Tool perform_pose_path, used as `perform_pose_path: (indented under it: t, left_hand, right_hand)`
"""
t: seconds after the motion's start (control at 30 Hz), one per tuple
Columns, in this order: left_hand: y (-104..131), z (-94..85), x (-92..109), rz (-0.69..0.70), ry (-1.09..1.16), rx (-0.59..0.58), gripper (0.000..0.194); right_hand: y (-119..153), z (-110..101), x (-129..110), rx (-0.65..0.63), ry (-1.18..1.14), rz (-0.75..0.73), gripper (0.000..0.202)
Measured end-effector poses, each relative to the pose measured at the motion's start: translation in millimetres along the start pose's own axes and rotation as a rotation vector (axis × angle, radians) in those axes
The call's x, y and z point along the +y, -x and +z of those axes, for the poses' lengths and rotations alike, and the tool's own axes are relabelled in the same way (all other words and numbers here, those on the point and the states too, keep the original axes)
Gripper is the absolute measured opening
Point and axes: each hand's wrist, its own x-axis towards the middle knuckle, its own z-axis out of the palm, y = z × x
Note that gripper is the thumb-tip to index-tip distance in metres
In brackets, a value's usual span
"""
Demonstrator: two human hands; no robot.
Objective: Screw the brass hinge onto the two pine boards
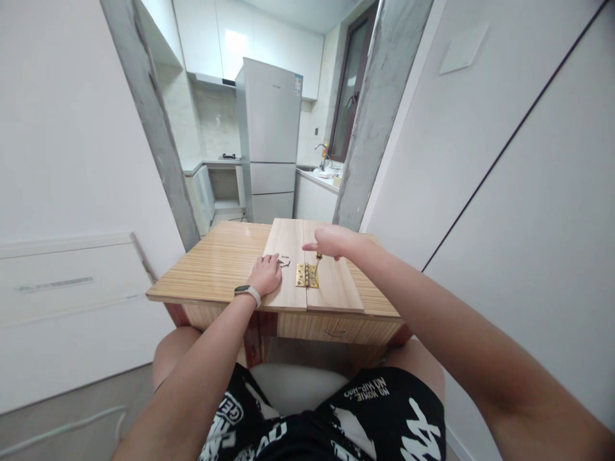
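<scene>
Two pale wooden boards, a left board [288, 298] and a right board [339, 291], lie side by side on the table. A brass butt hinge [306, 275] spans the seam between them, opened flat. My right hand [334, 242] is closed around a screwdriver [318, 257], its index finger stretched out to the left. The handle is mostly hidden by the hand, and the shaft slants down to the hinge's right leaf. My left hand [266, 272] rests flat on the left board with nothing visible in it. Several loose screws [285, 263] lie just beyond its fingertips.
The wood-grained table [225, 256] has a drawer with a handle [335, 332] at its front, above my knees. Walls stand close on both sides. Beyond the doorway are a grey refrigerator [273, 121] and a sink counter with a faucet [321, 153].
</scene>
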Motion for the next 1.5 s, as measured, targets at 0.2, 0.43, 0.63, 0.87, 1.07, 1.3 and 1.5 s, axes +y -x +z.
perform_pose_path:
  t: [0.2, 0.43, 0.63, 0.87, 1.07, 1.3, 1.5]
  left_hand:
    - [-1.0, 2.6, -2.1, -0.003, 0.006, 0.001, 0.056]
    - [-0.2, 2.0, -1.5, -0.003, 0.011, 0.001, 0.057]
    - [-0.5, 1.3, -1.0, 0.000, 0.009, 0.003, 0.057]
    - [-0.6, 2.7, -1.9, 0.009, -0.005, 0.009, 0.057]
    - [-1.5, 3.9, -2.5, 0.021, -0.011, 0.016, 0.056]
    - [-1.3, 3.2, -2.5, 0.009, -0.007, 0.005, 0.057]
    - [-0.6, 2.3, -1.4, -0.001, -0.004, 0.006, 0.057]
  right_hand:
    - [-1.1, -3.0, -5.0, 0.072, 0.089, -0.009, 0.030]
    - [1.0, -1.0, -4.5, 0.050, 0.118, -0.126, 0.020]
    - [2.3, -2.9, -6.2, 0.123, 0.102, -0.003, 0.039]
    - [4.2, -9.2, -4.5, -0.036, 0.192, -0.115, 0.023]
    - [10.5, -12.4, -10.8, -0.079, 0.167, -0.015, 0.060]
    - [11.3, -14.6, -12.4, -0.051, 0.294, -0.092, 0.029]
    - [11.3, -13.2, -11.6, -0.083, 0.196, -0.057, 0.043]
